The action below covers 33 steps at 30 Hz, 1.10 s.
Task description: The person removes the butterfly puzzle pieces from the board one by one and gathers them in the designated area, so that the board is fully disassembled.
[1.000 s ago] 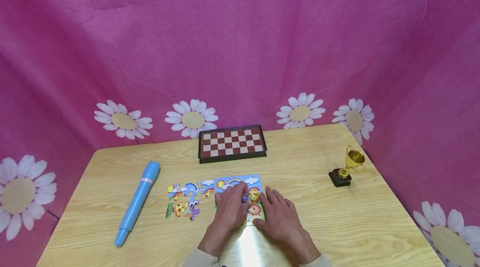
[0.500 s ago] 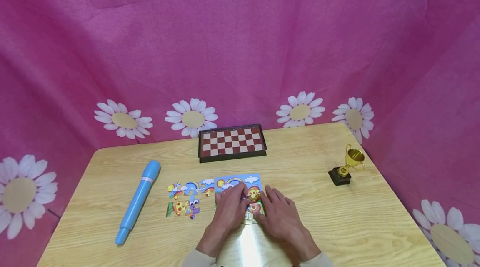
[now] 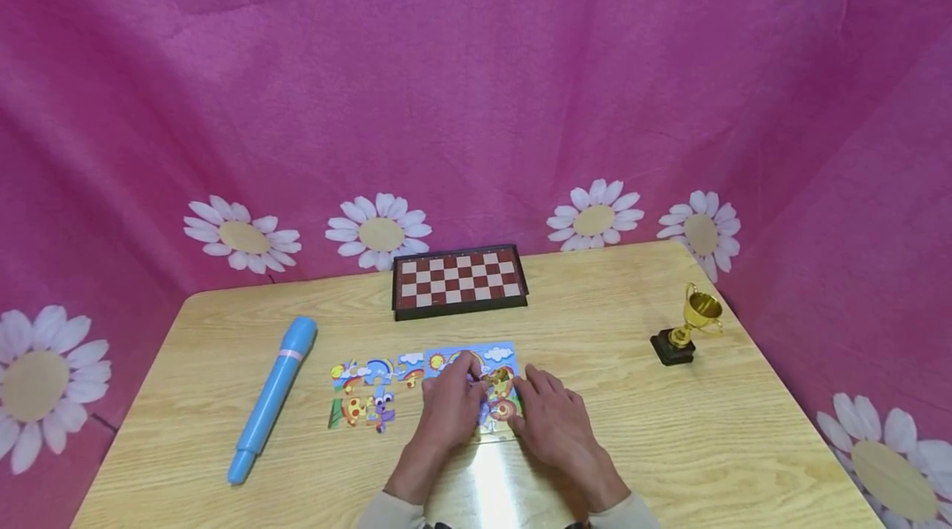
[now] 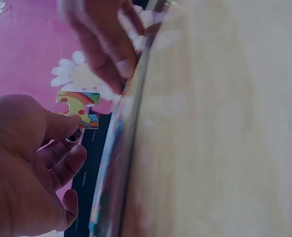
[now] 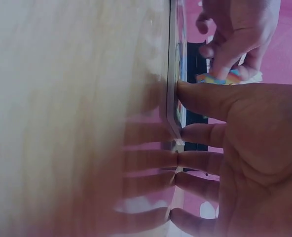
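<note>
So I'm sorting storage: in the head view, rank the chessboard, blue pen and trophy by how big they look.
1. blue pen, longest, though nearer the camera
2. chessboard, farther back
3. trophy, clearly smallest

No readable txt, labels, brands or nos. anywhere. Puzzle (image 3: 476,384) shows pics only, no words; chessboard (image 3: 459,281) behind it is plain squares, no coords; trophy (image 3: 687,326) right of puzzle has no legible plate.
</note>
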Available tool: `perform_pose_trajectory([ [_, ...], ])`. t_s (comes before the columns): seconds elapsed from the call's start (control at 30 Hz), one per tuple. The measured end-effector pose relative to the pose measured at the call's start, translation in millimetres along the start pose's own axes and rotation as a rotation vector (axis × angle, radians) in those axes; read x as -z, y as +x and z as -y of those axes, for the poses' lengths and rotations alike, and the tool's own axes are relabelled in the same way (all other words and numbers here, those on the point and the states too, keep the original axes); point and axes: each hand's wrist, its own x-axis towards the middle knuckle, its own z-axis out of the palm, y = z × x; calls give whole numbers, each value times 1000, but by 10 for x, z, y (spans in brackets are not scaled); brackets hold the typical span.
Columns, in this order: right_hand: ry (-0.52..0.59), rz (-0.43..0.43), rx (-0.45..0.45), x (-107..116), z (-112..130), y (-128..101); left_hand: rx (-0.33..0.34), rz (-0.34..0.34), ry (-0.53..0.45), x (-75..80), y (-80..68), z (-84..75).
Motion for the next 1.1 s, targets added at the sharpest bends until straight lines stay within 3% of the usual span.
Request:
perform_pose_trajectory([
  [0.2, -1, -19, 6, 3, -5, -10, 67, 0, -44, 177, -23, 87],
  [0.43, 36, 10, -16, 9, -11, -13, 89, -59, -10, 306, -73, 252],
  [1.1, 32, 23, -23, -3, -1, 1, 252, -22, 53, 606, -220, 629],
])
